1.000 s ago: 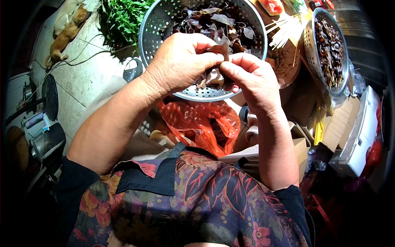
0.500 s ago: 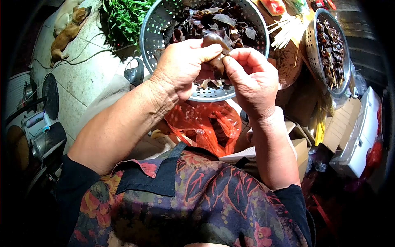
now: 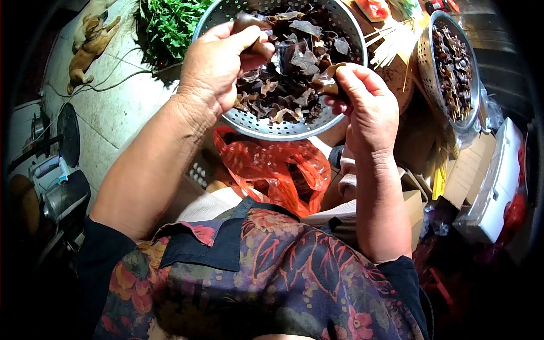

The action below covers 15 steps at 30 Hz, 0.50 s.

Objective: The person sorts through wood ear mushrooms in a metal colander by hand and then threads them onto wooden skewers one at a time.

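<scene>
My left hand (image 3: 212,71) is closed on a dark brown piece of wood ear mushroom (image 3: 247,22) over the left side of a perforated metal colander (image 3: 271,131). At the colander's right side, my right hand (image 3: 369,107) pinches another wood ear piece (image 3: 327,80) between thumb and fingers. The two pieces are apart. Below and between my hands, a heap of loose wood ear mushrooms (image 3: 303,59) fills much of the colander. A red plastic bag (image 3: 272,170) lies in front of me, just under the colander's near rim.
A second colander (image 3: 426,62) at the right holds skewered wood ear. Thin bamboo sticks (image 3: 391,44) fan out between the two colanders. Leafy greens (image 3: 170,28) lie at the left, with a cable (image 3: 122,82) nearby. A brown dog (image 3: 90,54) lies on the tiled floor.
My hands, close together before over the colander, have moved apart: left hand up and left, right hand slightly right. Each now holds a separate wood ear piece.
</scene>
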Each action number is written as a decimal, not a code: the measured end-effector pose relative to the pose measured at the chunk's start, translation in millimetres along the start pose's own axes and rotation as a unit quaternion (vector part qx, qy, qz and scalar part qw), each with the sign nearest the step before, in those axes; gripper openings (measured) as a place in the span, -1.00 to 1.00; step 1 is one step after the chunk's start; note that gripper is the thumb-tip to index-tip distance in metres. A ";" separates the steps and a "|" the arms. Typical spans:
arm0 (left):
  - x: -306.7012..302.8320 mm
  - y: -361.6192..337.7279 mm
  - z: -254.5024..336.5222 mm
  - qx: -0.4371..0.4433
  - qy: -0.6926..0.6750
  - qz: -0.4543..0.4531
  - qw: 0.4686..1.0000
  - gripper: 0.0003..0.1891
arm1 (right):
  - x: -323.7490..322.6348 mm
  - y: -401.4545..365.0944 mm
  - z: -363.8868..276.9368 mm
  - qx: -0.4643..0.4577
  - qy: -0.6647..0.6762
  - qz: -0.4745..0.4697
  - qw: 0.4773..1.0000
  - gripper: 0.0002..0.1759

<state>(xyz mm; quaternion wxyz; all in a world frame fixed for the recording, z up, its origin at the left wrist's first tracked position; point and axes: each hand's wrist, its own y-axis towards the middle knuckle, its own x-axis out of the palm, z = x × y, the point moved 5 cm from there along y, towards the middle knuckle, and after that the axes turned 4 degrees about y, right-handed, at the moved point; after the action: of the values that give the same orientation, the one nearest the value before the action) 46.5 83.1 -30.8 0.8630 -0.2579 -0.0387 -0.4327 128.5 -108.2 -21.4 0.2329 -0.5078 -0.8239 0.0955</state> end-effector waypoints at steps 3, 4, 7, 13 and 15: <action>10.1 -3.7 10.7 0.080 0.261 -0.016 0.962 -0.45 | 2.6 -0.5 3.5 0.027 0.034 0.001 0.999 -0.83; 13.7 -4.7 12.9 0.110 0.351 -0.027 0.929 -0.41 | 3.5 -0.4 5.9 0.046 0.052 -0.006 0.998 -0.82; 21.0 -3.0 5.0 0.102 0.386 -0.106 0.910 -0.52 | 8.8 -2.7 8.4 0.071 0.078 -0.034 0.994 -0.77; 38.0 -22.3 -18.7 -0.078 0.142 -0.175 0.971 -0.77 | 16.8 -5.7 13.4 0.108 0.095 -0.086 0.986 -0.71; 35.1 -20.1 -13.9 -0.048 0.128 -0.149 0.979 -0.77 | 17.1 -8.6 12.0 0.111 0.080 -0.083 0.987 -0.70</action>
<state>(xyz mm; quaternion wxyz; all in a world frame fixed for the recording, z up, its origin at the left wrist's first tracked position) 50.7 41.1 -24.3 0.7731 -0.2328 0.0547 -0.5875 109.4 -96.2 -23.6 0.3597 -0.4144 -0.8265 0.1256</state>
